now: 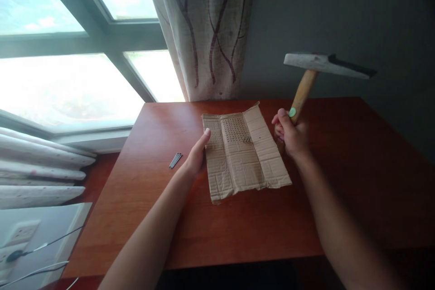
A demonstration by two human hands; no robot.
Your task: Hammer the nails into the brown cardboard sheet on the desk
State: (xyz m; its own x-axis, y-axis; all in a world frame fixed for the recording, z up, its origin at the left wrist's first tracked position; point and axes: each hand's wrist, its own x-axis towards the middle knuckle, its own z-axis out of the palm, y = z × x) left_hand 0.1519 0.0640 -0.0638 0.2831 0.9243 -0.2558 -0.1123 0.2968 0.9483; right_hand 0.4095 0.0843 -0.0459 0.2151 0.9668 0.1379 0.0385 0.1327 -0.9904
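Note:
A creased piece of brown cardboard (243,167) lies in the middle of the table, with rows of small holes in its upper centre. Several nails (247,140) stick out near the lower right of those holes. My left hand (197,153) grips the cardboard's left edge, thumb on top and the other fingers hidden beneath. To the right, my right hand (292,136) is closed around the wooden handle of a hammer (303,90), raised above the table with its metal head up. A small bundle of loose nails (176,160) rests left of my left hand.
The reddish-brown wooden table (136,217) meets a dark wall at the back. A patterned curtain (210,31) hangs behind it, beside a large window (68,86) on the left. At lower left, a plug and cables (44,247) run from a wall socket.

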